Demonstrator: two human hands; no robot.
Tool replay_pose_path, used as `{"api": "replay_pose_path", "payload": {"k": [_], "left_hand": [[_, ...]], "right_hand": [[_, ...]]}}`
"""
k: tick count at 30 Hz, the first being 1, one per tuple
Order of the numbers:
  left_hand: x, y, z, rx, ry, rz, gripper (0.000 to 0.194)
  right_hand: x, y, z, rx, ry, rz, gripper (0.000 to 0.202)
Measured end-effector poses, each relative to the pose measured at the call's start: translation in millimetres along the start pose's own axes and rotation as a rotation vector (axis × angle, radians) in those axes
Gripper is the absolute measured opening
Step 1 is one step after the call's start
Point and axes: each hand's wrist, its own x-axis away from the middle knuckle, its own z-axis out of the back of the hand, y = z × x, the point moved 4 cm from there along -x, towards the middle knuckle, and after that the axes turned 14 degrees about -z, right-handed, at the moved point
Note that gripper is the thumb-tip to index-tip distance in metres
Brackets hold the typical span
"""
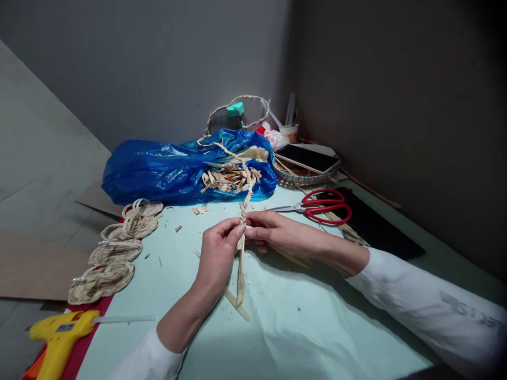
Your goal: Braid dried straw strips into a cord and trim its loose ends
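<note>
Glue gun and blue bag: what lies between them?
In the head view, a row of woven pieces lies between the glue gun and the blue bag.

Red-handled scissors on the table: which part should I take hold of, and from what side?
I'd take the red-handled scissors by the looped handles, probably coming from above and the right. They lie flat with both wide loops facing right, while the blades point left, their tips close to the person's right hand.
</note>
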Motion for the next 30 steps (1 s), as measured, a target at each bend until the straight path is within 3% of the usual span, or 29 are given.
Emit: {"api": "replay_pose_path", "payload": {"k": [6,10,14,22,25,30], "left_hand": [[-0.7,11.0,-0.1,0.012,-0.009,-0.056,0.022],[0.9,14.2,0.0,-0.041,-0.068,-0.102,0.016],[3.0,22.3,3.8,-0.382,-0.069,-0.218,0.014],[3.5,29.1,10.7,-0.893,-0.025,-0.396,0.012],[8.7,30.0,2.2,-0.988,-0.072,-0.575,0.019],[21.5,26.1,-24.7,-1.306,-0.256,-0.847,0.025]], "right_hand": [[3.3,-6.5,1.1,0.205,0.065,0.053,0.027],[1.7,-6.6,2.7,0.182,0.09,0.135,0.026],[0.5,-3.3,-0.3,0.057,0.123,0.106,0.029],[-2.8,2.5,18.1,0.019,0.423,0.096,0.031],[-2.9,1.7,20.6,-0.094,0.445,0.117,0.03],[-4.5,2.2,10.5,-0.302,0.385,0.081,0.031]]}}
